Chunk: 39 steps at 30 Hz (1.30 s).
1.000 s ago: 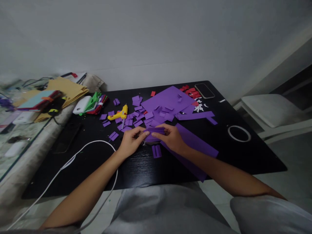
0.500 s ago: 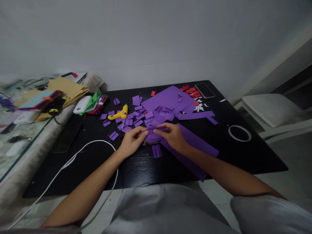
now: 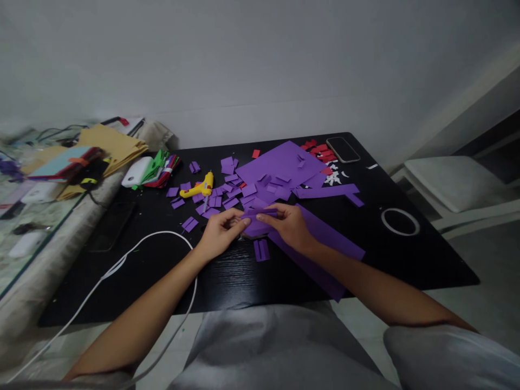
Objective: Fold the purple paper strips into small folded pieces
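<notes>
Between my two hands is a piece of purple paper (image 3: 258,216), its upper part folded over. My left hand (image 3: 221,230) pinches its left side between thumb and fingers. On the other side, my right hand (image 3: 290,225) grips it with the thumb laid across the front. Just below sits a small creased purple piece (image 3: 261,250) on the black table. A long purple sheet (image 3: 333,233) passes under my right wrist. Many small folded purple pieces (image 3: 233,189) lie scattered beyond my hands, and a yellow glue gun (image 3: 199,188) rests among them.
A large purple sheet (image 3: 280,162) lies at the back, near red paper scraps (image 3: 320,151) and a phone (image 3: 343,149). A white ring (image 3: 400,222) is at the right. A white cable (image 3: 122,261) loops across the left. Coloured paper bundles (image 3: 160,170) stand back left.
Both hands keep their grip on the purple paper, and its folded upper part sits slightly differently. The view has shifted very little; the things on the table stay in place.
</notes>
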{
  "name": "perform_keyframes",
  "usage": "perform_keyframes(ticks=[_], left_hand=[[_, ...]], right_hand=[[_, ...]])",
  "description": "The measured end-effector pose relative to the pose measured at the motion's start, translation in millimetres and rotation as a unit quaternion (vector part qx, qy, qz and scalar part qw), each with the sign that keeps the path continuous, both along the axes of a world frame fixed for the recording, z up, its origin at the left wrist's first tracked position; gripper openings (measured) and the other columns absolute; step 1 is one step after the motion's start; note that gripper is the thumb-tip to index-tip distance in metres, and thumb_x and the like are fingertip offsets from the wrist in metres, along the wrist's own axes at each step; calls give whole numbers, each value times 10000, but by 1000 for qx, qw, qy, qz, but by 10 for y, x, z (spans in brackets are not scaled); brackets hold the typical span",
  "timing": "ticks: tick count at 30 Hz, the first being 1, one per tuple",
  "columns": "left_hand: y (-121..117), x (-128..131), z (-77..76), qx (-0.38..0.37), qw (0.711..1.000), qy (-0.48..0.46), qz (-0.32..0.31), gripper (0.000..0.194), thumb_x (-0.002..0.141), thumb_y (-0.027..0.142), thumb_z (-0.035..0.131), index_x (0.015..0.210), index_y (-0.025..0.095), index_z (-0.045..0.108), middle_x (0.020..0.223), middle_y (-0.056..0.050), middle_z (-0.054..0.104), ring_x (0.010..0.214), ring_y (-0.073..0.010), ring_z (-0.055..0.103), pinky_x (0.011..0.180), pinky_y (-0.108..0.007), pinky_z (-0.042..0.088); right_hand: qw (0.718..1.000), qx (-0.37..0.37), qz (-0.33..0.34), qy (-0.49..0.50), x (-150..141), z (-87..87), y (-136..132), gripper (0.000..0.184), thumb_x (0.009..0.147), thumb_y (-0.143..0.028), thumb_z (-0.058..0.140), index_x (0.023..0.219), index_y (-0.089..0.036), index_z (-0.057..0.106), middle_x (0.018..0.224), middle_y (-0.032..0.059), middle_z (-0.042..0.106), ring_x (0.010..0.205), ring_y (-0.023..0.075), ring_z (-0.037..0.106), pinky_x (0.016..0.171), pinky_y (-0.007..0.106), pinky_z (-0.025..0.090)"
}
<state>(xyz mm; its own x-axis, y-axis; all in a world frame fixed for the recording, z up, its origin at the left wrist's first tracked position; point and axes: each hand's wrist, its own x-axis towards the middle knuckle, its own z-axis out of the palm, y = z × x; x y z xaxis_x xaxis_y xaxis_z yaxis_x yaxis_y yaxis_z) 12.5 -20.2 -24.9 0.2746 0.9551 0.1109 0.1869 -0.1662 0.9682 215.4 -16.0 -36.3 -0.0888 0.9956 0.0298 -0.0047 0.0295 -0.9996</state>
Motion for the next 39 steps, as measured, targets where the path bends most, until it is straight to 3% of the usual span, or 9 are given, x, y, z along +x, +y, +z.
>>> perform_keyframes(ticks=[6,13,23,27,32,39], left_hand=[[-2,-14,-10,34,999,27,7,303,892,463,702,869,161,715,594,22,638,502,-93,557,498,-190,420],[-18,5,1,47,998,29,9,315,879,479,710,848,166,711,593,20,620,499,-101,546,482,-203,425],[18,-8,24,43,998,9,44,354,867,508,709,765,173,660,569,33,529,500,-88,452,490,-209,366],[24,-8,0,21,999,6,38,338,860,492,713,780,169,655,582,40,511,509,-82,432,494,-202,339],[30,-10,-18,4,1000,6,30,327,859,482,713,780,169,664,588,35,532,506,-85,441,490,-203,336],[24,-10,-24,11,999,18,28,319,861,474,710,787,165,684,590,33,527,506,-85,435,497,-209,332]], right_hand=[[999,17,-4,-35,-1,5,-6,291,713,-411,834,873,-175,777,714,10,707,631,153,603,600,286,474],[999,28,31,-30,-16,47,-22,226,732,-402,815,843,-209,774,801,14,752,756,187,671,703,313,535],[992,-62,49,101,18,-4,34,281,700,-403,850,861,-189,766,902,32,787,837,192,725,866,357,566],[990,-73,60,107,6,1,18,266,699,-401,848,832,-193,748,889,19,775,802,173,705,841,339,559],[992,-76,49,85,6,46,-3,326,724,-448,820,662,-186,637,698,-29,666,693,138,620,724,291,515],[991,-65,72,92,-11,41,-16,264,747,-420,809,725,-190,681,712,-21,674,680,144,619,699,300,511]])
